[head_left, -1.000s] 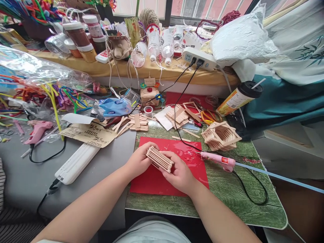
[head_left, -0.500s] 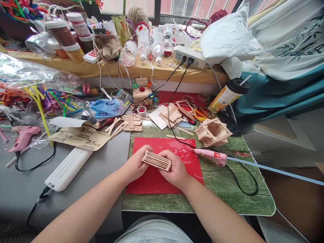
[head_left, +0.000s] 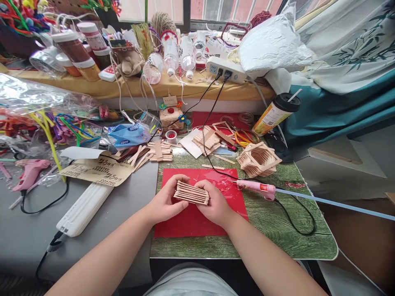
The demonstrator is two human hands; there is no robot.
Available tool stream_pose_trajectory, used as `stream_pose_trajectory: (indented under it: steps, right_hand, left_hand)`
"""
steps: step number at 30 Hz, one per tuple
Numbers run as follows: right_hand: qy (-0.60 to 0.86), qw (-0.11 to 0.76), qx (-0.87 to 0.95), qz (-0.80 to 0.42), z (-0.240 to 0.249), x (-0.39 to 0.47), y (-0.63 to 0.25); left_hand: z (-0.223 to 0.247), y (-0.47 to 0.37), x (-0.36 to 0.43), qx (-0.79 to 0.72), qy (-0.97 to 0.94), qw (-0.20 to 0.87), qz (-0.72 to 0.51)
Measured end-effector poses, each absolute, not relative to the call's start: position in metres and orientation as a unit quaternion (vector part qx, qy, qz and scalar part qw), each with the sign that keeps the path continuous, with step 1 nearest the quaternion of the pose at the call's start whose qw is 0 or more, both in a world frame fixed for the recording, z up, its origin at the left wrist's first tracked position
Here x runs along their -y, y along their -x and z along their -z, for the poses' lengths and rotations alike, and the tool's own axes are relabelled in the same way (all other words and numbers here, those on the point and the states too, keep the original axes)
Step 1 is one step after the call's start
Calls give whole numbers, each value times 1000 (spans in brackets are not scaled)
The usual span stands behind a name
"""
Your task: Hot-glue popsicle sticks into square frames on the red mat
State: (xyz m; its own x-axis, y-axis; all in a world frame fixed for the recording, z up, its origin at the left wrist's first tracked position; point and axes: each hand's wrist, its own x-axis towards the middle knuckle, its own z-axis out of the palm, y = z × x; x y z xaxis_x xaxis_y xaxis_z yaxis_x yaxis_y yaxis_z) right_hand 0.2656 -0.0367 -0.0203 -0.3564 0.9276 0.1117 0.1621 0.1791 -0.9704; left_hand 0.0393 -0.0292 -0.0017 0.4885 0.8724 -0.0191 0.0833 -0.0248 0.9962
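Observation:
Between my two hands, above the red sheet (head_left: pixel 197 226), is a block of stacked popsicle sticks (head_left: pixel 191 193), its layered long side facing me. My left hand (head_left: pixel 169 201) wraps the block's left end, with the thumb stretched along the lower front edge and fingers behind. At the opposite end, my right hand (head_left: pixel 214 201) grips it with curled fingers. To the right lies a pink glue gun (head_left: pixel 256 187) with a long glue stick (head_left: pixel 333 204) in its back. Behind it stands a hexagonal popsicle-stick frame (head_left: pixel 258 159).
Loose popsicle sticks (head_left: pixel 159 152) lie behind the red sheet. A drink cup (head_left: pixel 276 113) leans at the back right. On the left are a white power strip (head_left: pixel 84 211), sandpaper (head_left: pixel 98 168) and another pink glue gun (head_left: pixel 31 174). A black cable (head_left: pixel 210 123) crosses the table.
The block has tilted so more of its layered side shows. My left thumb has come forward onto its lower edge, and the left fingers have opened slightly. The view has shifted a little.

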Motion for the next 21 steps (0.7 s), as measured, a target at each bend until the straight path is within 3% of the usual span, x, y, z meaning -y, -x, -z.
stream_pose_trajectory:
  steps: [5,9,21]
  right_hand:
    - [417,391,663,-483,16,35,-264]
    - [424,392,670,-468,17,36,-262]
    - [413,405,681,-449,28,36,-267]
  left_hand:
    - [12,-44,23,-396,-578,596,-393]
    - [20,-54,19,-459,-536,589,-393]
    - [19,-66,16,-459,-505,607,-408]
